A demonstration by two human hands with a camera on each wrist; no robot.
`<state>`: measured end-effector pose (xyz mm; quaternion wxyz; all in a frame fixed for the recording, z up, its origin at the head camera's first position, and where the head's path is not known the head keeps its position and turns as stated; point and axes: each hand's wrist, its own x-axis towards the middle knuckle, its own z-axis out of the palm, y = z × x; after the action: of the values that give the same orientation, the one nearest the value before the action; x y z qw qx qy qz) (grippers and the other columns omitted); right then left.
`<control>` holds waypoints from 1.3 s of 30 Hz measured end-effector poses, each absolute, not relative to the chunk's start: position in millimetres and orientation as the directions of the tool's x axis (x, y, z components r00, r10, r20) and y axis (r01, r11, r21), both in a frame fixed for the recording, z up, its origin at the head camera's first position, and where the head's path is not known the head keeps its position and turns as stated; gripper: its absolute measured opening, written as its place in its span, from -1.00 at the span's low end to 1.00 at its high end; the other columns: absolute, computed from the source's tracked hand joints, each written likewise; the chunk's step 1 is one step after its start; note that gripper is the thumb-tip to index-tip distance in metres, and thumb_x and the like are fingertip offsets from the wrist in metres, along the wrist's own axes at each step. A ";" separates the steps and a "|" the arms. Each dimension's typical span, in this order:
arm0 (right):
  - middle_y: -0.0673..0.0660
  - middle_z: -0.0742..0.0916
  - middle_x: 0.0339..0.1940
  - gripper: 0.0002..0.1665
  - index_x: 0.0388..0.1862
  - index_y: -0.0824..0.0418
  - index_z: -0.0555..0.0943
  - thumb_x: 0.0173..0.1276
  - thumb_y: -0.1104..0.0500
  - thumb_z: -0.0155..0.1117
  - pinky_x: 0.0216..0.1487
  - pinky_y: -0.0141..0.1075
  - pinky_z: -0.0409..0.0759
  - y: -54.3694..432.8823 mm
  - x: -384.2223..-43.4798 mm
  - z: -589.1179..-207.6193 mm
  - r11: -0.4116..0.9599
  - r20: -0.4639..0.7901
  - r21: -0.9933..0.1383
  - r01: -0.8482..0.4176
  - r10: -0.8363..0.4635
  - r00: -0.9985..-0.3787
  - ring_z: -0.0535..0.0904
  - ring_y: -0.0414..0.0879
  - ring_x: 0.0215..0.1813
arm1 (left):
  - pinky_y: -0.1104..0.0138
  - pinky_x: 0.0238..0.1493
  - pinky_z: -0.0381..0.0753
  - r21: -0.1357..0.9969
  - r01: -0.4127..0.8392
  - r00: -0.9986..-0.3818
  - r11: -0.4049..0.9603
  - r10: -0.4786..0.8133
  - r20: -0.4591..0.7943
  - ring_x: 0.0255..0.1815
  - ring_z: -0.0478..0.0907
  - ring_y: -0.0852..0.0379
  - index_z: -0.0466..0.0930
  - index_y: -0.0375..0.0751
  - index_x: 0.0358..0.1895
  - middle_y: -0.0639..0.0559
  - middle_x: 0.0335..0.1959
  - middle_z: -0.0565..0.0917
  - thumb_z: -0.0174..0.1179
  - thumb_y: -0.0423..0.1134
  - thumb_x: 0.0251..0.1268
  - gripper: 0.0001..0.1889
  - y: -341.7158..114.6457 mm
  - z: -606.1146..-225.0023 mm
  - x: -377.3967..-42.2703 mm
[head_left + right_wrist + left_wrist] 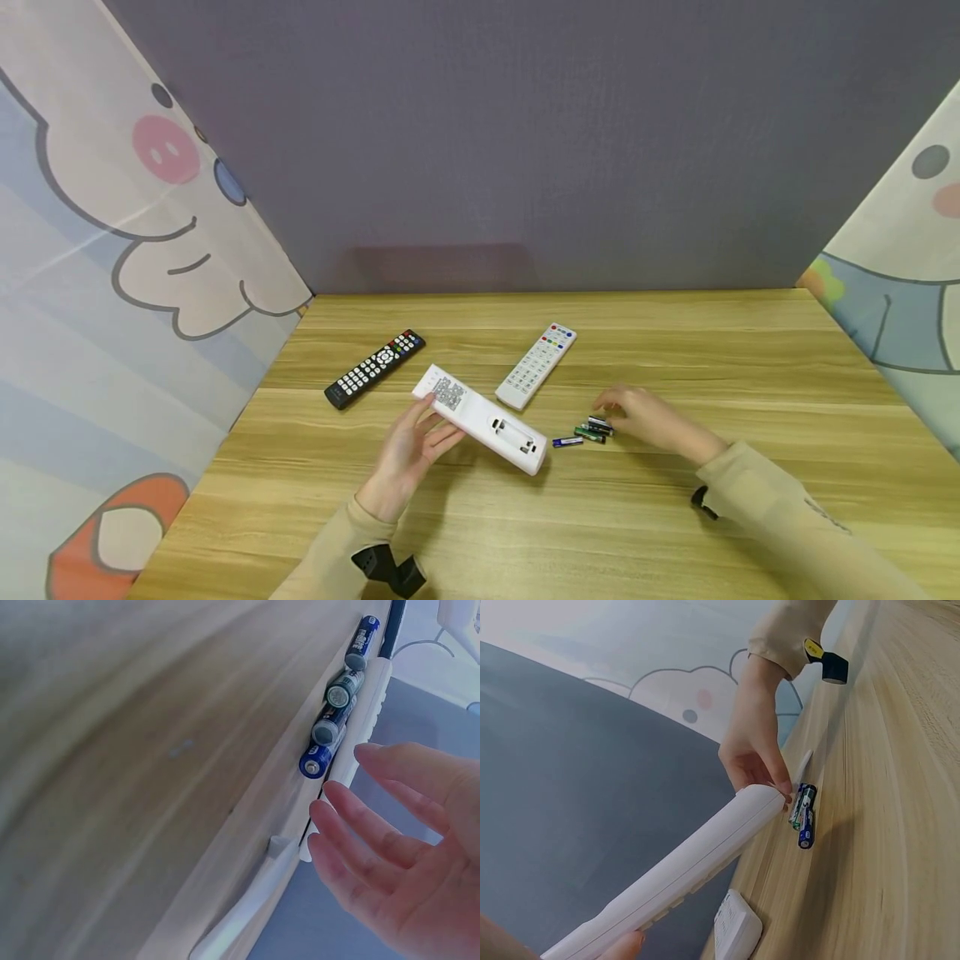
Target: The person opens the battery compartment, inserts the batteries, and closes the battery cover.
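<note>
My left hand (405,460) holds a white remote control (476,417) above the table, thumb on one edge and fingers beneath. Its back faces up, showing a printed code and an uncovered battery compartment (514,436) with bare metal contacts. On the table past its lower end lie several small batteries, among them a blue one (567,442) and a green one (591,435). Over them hovers my right hand (647,419), fingers slightly bent with nothing between them in the right wrist view. A thin white curved plastic piece (251,900) lies close by, hidden in the head view.
A black remote control (375,369) lies buttons up at the left of the wooden table (750,358). Another white remote (536,367) lies buttons up behind the batteries. A grey panel (525,150) stands along the back, with cartoon-printed sheets (67,333) at both sides.
</note>
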<state>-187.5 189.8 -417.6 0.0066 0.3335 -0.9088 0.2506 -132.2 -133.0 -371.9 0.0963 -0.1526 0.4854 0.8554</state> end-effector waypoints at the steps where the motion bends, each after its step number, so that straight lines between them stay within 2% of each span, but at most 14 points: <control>1: 0.14 0.65 -0.32 -0.74 -0.26 0.35 0.58 -0.02 0.42 0.24 -0.28 -0.27 0.61 189.3 -187.4 -417.9 0.656 0.176 -0.448 -0.607 -0.601 -0.780 0.55 -0.09 -0.32 | 0.12 0.00 0.52 0.802 -0.314 -0.935 -0.508 0.020 -0.354 -0.30 0.56 -0.01 0.17 -0.30 0.06 -0.20 -0.11 0.33 -0.11 -0.20 0.35 -0.68 -133.1 -372.0 -132.2; 25: 0.06 0.63 -0.42 -0.77 -0.28 0.35 0.59 0.01 0.41 0.23 -0.38 -0.39 0.54 183.7 -196.7 -422.0 0.666 0.067 -0.504 -0.550 -0.605 -0.794 0.49 -0.19 -0.39 | 0.11 0.03 0.50 0.795 -0.325 -0.931 -0.512 0.025 -0.364 -0.26 0.55 -0.04 0.15 -0.29 0.09 -0.29 0.00 0.24 -0.12 -0.19 0.35 -0.65 -133.8 -374.0 -131.3; 33: 0.02 0.59 -0.49 -0.73 -0.28 0.39 0.59 -0.05 0.44 0.22 -0.50 -0.45 0.45 183.2 -198.2 -423.2 0.652 0.072 -0.507 -0.563 -0.619 -0.782 0.40 -0.26 -0.47 | 0.12 0.04 0.48 0.792 -0.330 -0.929 -0.513 0.030 -0.368 -0.22 0.55 -0.07 0.11 -0.28 0.14 -0.31 0.04 0.23 -0.12 -0.18 0.35 -0.61 -133.5 -374.8 -131.5; 39: -0.02 0.51 -0.57 -0.76 -0.31 0.36 0.56 -0.05 0.45 0.20 -0.59 -0.45 0.35 185.7 -198.4 -421.2 0.646 0.080 -0.544 -0.535 -0.595 -0.800 0.32 -0.27 -0.51 | 0.11 0.05 0.48 0.796 -0.331 -0.929 -0.507 0.024 -0.370 -0.21 0.55 -0.07 0.07 -0.29 0.18 -0.36 0.10 0.18 -0.12 -0.17 0.35 -0.56 -133.8 -373.6 -131.5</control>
<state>-198.4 185.7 -421.2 -0.0531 0.3118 -0.9057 0.2821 -131.5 -133.8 -373.6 0.1040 -0.1577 0.4853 0.8537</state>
